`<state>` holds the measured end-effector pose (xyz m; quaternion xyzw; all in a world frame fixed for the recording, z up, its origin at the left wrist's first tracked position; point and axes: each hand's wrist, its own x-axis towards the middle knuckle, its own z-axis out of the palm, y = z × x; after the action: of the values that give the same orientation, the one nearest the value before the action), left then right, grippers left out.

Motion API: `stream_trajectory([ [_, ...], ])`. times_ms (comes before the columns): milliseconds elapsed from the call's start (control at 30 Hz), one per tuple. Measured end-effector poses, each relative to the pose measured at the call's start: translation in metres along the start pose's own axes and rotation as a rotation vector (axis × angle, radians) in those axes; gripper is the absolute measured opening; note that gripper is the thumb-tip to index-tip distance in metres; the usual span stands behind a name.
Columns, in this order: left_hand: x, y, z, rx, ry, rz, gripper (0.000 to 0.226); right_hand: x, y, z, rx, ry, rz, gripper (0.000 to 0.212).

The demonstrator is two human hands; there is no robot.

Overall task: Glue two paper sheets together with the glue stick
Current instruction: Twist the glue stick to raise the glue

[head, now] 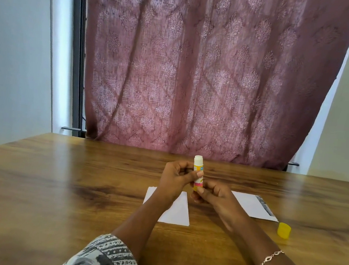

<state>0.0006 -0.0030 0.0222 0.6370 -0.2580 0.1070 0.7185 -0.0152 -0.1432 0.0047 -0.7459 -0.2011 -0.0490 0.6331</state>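
— What is behind?
— A mauve patterned fabric curtain (196,70) hangs behind a brown wood-grain table (59,185).
— And on the table?
— Two flat sheets, apart: a plain white paper sheet (180,213) under the left forearm, and a white paper sheet with a dark printed edge (249,204) to its right.
— The hands?
— Both are raised above the gap between the sheets. The left hand (175,176) curls its fingers and thumb round the upper body of a yellow-and-pink glue stick (198,170), which stands upright with its white tip bare. The right hand (212,196) pinches the base.
— The lid?
— A small yellow plastic cap (284,230) lies on the table near the printed sheet's corner.
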Motion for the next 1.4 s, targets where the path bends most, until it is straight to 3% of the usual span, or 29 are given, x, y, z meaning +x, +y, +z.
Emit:
stream_trajectory([
  [200, 0.0003, -0.0026, 0.0004, 0.01, -0.019, 0.0, 0.006, 0.0024, 0.0007, 0.0046, -0.074, 0.085, -0.002, 0.013],
  [433, -0.0011, 0.0006, 0.0002, 0.004, -0.057, 0.002, 0.007, 0.0009, 0.0029, -0.0024, 0.08, -0.033, 0.005, 0.018],
  [767, 0.0011, -0.0014, 0.002, 0.007, 0.044, -0.005, 0.015, 0.001, 0.0008, 0.0044, -0.011, 0.061, -0.012, 0.016],
  [1000, -0.0008, 0.0015, -0.0007, -0.01, -0.031, 0.005, 0.011, -0.0013, -0.0009, -0.0003, 0.051, -0.038, 0.013, 0.018],
  [1200, 0.0008, 0.0007, -0.0001, 0.011, 0.038, -0.004, 0.008, 0.0002, 0.0003, 0.0043, 0.064, -0.007, 0.017, 0.021],
  [1400, 0.0014, -0.0016, 0.0006, -0.004, -0.005, -0.006, 0.008, 0.0007, 0.0007, 0.0024, 0.007, 0.03, -0.005, 0.011],
])
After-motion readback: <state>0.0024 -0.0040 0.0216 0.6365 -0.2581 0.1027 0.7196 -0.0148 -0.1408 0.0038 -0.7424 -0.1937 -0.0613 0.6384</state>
